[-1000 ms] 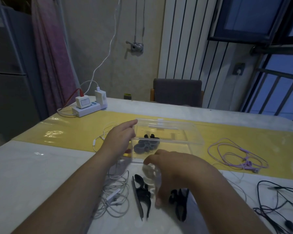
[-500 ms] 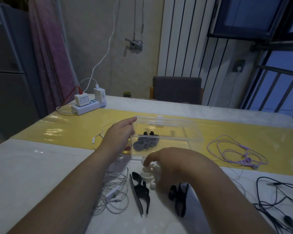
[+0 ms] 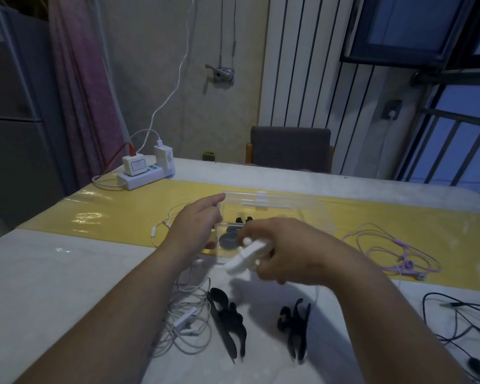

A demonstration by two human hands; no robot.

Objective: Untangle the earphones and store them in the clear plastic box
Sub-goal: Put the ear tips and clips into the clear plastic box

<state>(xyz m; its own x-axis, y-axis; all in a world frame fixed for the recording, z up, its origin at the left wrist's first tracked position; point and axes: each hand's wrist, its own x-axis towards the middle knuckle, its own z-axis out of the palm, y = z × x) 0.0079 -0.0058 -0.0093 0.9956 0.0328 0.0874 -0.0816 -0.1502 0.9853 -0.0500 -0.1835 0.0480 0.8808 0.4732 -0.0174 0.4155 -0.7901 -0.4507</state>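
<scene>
White earphones (image 3: 185,319) lie tangled on the pale surface (image 3: 53,278) at lower centre, outside the clear plastic box (image 3: 275,204), which stands open-topped at mid-frame on a yellow strip (image 3: 122,214). A person's left grip (image 3: 197,225) rests against the box's left wall, fingers fairly straight and forefinger lying along the top corner. The right grip (image 3: 284,246), in front of the box, is curled round a white plastic piece (image 3: 243,259), which is blurred, so its form cannot be told. A dark grey coil (image 3: 227,241) sits inside the box. Below the hands lie a black clip (image 3: 227,318) and a second black clip (image 3: 294,327). Purple earphones (image 3: 406,264) sprawl at right on the yellow strip, and black earphones (image 3: 475,365) lie at lower right.
</scene>
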